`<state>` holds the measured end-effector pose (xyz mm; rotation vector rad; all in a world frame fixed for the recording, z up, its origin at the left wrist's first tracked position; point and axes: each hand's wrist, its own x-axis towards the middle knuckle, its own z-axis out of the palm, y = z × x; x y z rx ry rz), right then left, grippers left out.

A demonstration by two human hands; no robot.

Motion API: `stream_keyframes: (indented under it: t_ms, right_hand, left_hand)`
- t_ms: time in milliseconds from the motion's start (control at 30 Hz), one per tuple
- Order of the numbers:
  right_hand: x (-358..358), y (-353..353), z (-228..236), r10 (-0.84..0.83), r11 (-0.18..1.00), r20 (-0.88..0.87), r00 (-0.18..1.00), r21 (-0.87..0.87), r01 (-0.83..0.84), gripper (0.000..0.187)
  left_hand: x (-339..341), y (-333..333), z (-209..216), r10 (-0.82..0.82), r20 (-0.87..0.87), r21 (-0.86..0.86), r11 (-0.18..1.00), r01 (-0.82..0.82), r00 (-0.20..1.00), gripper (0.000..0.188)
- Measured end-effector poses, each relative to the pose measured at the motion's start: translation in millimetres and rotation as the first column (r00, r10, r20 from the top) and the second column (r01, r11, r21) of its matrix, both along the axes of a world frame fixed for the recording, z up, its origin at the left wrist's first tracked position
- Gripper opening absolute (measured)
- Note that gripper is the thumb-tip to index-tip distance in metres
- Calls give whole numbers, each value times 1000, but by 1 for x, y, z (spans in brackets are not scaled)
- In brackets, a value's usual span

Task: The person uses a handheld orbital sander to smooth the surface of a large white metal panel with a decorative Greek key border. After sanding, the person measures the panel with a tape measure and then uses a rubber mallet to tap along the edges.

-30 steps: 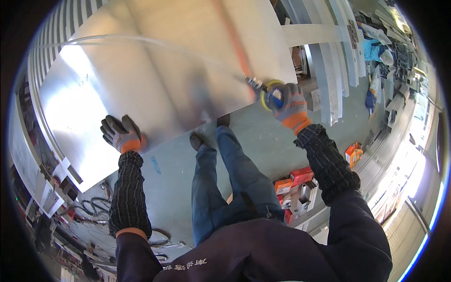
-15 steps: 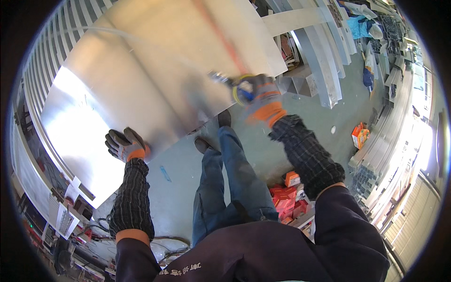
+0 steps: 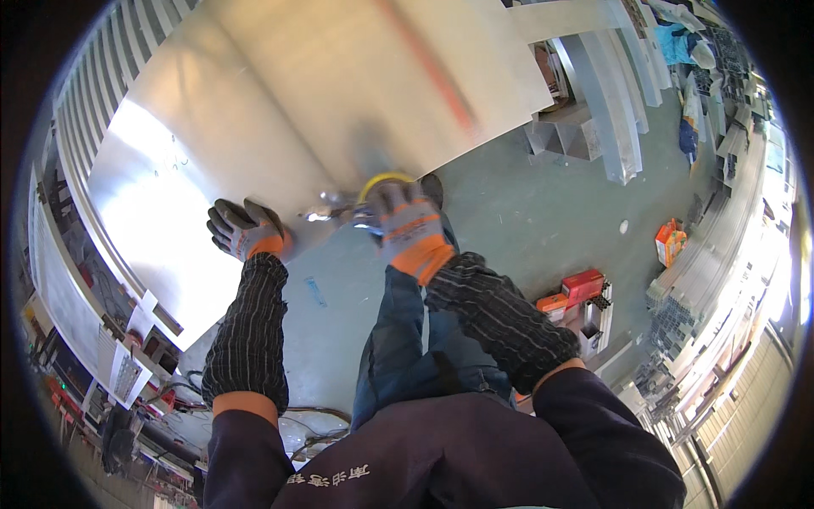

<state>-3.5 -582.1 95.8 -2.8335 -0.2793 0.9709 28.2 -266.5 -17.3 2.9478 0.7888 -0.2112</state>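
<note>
Since a sec ago my right hand (image 3: 405, 222) has slid left along the near edge of the big shiny sheet-metal panel (image 3: 280, 110), now close to my left hand (image 3: 242, 229). Right fingers clamped on a yellow-cased tape measure (image 3: 377, 182), blade tip poking left; looks like the measuring span is closing up. Left fingers spread flat on the panel edge, gripping nothing. Farther right on the green floor: red and orange rectangular boxes (image 3: 575, 293), then a small orange carton (image 3: 670, 242). Labels too small to read.
</note>
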Motion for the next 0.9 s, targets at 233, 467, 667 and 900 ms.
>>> stream_keyframes:
  t_ms: [233,467,667,900]
  right_hand:
    - [55,-118,-42,-78,939,335,939,-291,182,86]
    - [98,-182,-42,-366,805,289,885,-380,457,81]
    - [49,54,5,158,986,122,980,28,-163,57]
    - [77,-28,12,-162,983,302,939,-30,180,77]
  left_hand:
    - [8,-11,-2,-33,22,57,998,31,999,80]
    - [3,-16,16,-38,37,54,998,36,999,81]
    - [4,-14,23,-38,14,62,997,37,999,81]
    - [6,-12,19,-29,106,24,999,27,994,80]
